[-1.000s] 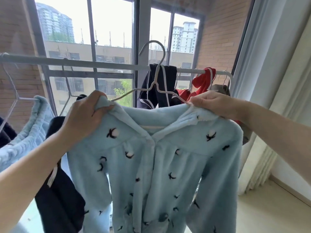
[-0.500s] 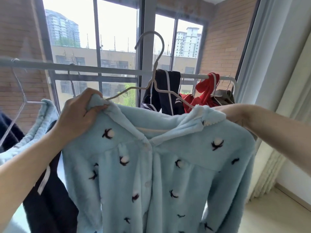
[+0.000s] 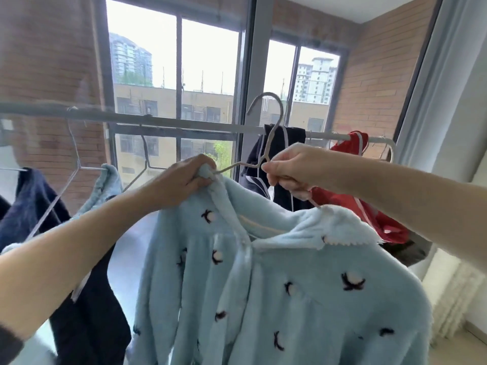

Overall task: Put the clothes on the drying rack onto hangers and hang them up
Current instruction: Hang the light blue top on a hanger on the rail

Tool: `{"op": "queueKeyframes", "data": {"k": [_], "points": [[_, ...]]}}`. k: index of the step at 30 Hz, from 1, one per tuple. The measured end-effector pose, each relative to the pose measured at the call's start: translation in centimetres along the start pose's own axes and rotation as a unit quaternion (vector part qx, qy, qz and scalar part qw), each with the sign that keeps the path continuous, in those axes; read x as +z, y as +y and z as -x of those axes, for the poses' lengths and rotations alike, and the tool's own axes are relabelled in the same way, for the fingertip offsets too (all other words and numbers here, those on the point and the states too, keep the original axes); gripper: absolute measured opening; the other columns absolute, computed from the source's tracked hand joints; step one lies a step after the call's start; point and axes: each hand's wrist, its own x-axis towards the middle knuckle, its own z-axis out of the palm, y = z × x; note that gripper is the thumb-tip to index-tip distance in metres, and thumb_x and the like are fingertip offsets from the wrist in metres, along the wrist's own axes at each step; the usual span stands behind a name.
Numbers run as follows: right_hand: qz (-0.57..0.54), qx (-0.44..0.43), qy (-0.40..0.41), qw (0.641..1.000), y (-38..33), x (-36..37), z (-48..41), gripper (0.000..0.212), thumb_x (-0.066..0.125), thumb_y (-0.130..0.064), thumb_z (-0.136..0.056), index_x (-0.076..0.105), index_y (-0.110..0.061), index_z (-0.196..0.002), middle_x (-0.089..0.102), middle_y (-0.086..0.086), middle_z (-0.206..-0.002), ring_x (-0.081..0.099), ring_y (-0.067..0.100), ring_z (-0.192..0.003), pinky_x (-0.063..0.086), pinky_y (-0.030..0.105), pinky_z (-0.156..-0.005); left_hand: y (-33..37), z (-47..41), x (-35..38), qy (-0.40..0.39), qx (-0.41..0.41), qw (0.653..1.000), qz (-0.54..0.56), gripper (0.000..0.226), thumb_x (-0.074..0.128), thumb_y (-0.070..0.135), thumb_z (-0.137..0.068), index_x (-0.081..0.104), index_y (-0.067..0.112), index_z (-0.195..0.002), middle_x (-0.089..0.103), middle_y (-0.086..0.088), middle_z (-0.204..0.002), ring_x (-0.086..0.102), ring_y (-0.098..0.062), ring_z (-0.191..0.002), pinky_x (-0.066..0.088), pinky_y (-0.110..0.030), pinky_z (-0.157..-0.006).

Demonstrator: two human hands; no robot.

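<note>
A fluffy light-blue pyjama top with small dark-and-white motifs hangs on a pale wire hanger, whose hook stands free just in front of the rack's rail. My left hand grips the top's left shoulder over the hanger's end. My right hand pinches the hanger's wire just below its neck, above the collar. The hanger's right arm runs down into the collar and is hidden there.
On the rail hang a dark garment and a blue fleece piece on wire hangers at the left, a navy white-trimmed garment and a red one at the right. Windows stand behind; a curtain is at the right.
My right hand has left the top's right shoulder and now pinches the hanger below its neck. The top has tilted, its right shoulder dropping. The view has shifted left.
</note>
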Motion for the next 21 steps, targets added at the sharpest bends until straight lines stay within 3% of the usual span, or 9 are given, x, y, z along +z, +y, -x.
{"op": "queueKeyframes", "data": {"k": [3, 6, 9, 12, 15, 18, 21], "points": [[0.014, 0.028, 0.033, 0.999, -1.1, 1.1, -2.4, 0.033, 0.048, -0.018, -0.100, 0.057, -0.004, -0.072, 0.040, 0.000, -0.039, 0.034, 0.013, -0.029, 0.032, 0.019, -0.033, -2.1, -1.7, -1.1, -0.006, 0.035, 0.990, -0.138, 0.045, 0.063, 0.026, -0.088, 0.050, 0.019, -0.129, 0.051, -0.002, -0.134, 0.047, -0.022, -0.122, 0.037, -0.038, -0.102], [0.018, 0.050, 0.063, 0.997, -1.7, 1.7, -5.2, 0.032, 0.047, -0.013, -0.098, 0.056, -0.005, -0.068, 0.041, 0.002, -0.042, 0.035, 0.013, -0.029, 0.030, 0.018, -0.034, -4.3, -3.2, -3.5, 0.085, 0.006, 0.946, -0.313, 0.054, 0.064, 0.020, -0.081, 0.047, 0.013, -0.132, 0.044, -0.008, -0.143, 0.033, -0.027, -0.136, 0.017, -0.051, -0.115], [0.023, 0.055, 0.093, 0.994, -2.2, 2.0, -8.2, 0.033, 0.046, -0.014, -0.096, 0.058, -0.004, -0.067, 0.052, 0.011, -0.056, 0.039, 0.018, -0.038, 0.035, 0.022, -0.039, -5.8, -4.4, -5.3, 0.105, -0.088, 0.919, -0.369, 0.062, 0.060, 0.019, -0.082, 0.033, 0.009, -0.137, 0.036, -0.013, -0.144, 0.026, -0.030, -0.139, 0.006, -0.055, -0.115], [0.044, 0.059, 0.120, 0.990, -2.7, 2.1, -10.9, 0.032, 0.046, -0.010, -0.092, 0.061, -0.003, -0.065, 0.070, 0.023, -0.078, 0.047, 0.021, -0.043, 0.039, 0.023, -0.042, -6.2, -5.6, -5.7, 0.067, -0.128, 0.909, -0.391, 0.051, 0.052, 0.025, -0.086, 0.038, 0.010, -0.133, 0.050, -0.011, -0.129, 0.042, -0.030, -0.125, 0.018, -0.054, -0.114], [0.059, 0.078, 0.130, 0.987, -2.9, 2.2, -13.1, 0.031, 0.045, -0.005, -0.091, 0.060, -0.002, -0.064, 0.064, 0.020, -0.068, 0.052, 0.023, -0.046, 0.041, 0.023, -0.042, -5.8, -6.1, -5.3, 0.075, -0.139, 0.900, -0.407, 0.040, 0.051, 0.029, -0.086, 0.045, 0.009, -0.120, 0.057, -0.009, -0.114, 0.051, -0.029, -0.107, 0.039, -0.045, -0.100], [0.077, 0.089, 0.131, 0.984, -2.8, 2.9, -14.9, 0.028, 0.044, -0.002, -0.089, 0.061, 0.001, -0.067, 0.063, 0.018, -0.066, 0.055, 0.025, -0.050, 0.041, 0.022, -0.041, -5.6, -5.9, -4.8, 0.090, -0.132, 0.885, -0.438, 0.043, 0.054, 0.036, -0.082, 0.046, 0.008, -0.114, 0.056, -0.008, -0.106, 0.051, -0.027, -0.097, 0.041, -0.041, -0.090], [0.094, 0.103, 0.133, 0.981, -2.7, 3.7, -16.4, 0.029, 0.045, -0.003, -0.092, 0.059, -0.001, -0.066, 0.057, 0.008, -0.051, 0.050, 0.015, -0.035, 0.041, 0.019, -0.034, -5.5, -5.8, -4.7, 0.097, -0.120, 0.889, -0.432, 0.045, 0.055, 0.038, -0.080, 0.047, 0.008, -0.113, 0.056, -0.008, -0.104, 0.050, -0.027, -0.095, 0.040, -0.040, -0.089]]}}
